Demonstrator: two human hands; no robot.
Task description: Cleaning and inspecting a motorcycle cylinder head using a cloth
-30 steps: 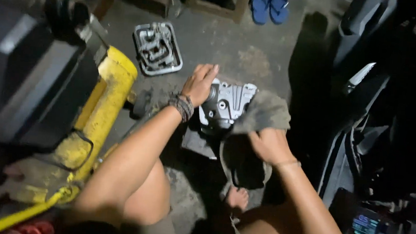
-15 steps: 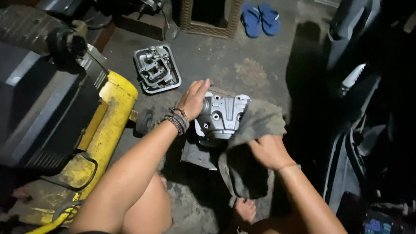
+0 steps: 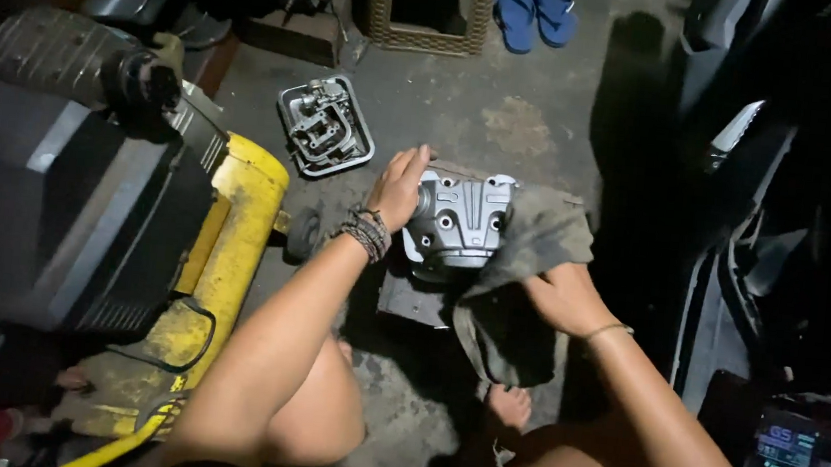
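A big black machine housing (image 3: pixel 46 221) fills the left side, resting on a yellow painted metal frame (image 3: pixel 236 218) with a ribbed dark cylinder (image 3: pixel 55 57) above it. The bare grey concrete floor (image 3: pixel 525 123) runs up the middle, and dark vehicle bodywork (image 3: pixel 789 196) closes off the right side. On the floor in front of the person sits a silver cast-metal engine cover with bolt holes (image 3: pixel 462 223), propped on a dark block and lying between the two arms. A grimy grey-brown rag (image 3: pixel 522 273) is draped over the cover's right edge and hangs down toward the person's knees. The left hand (image 3: pixel 399 187) lies flat against the cover's left side, its fingers spread and pressing rather than clenched around it, with beaded bands at the wrist. The right hand (image 3: pixel 560 296) is bunched in the rag, fingers clenched on the cloth against the cover's right flank. Further up the floor, apart from the cover, lies a small rounded-rectangular metal part with inner ribs (image 3: pixel 325 125), and beyond it a pair of blue rubber flip-flops (image 3: pixel 535 9).
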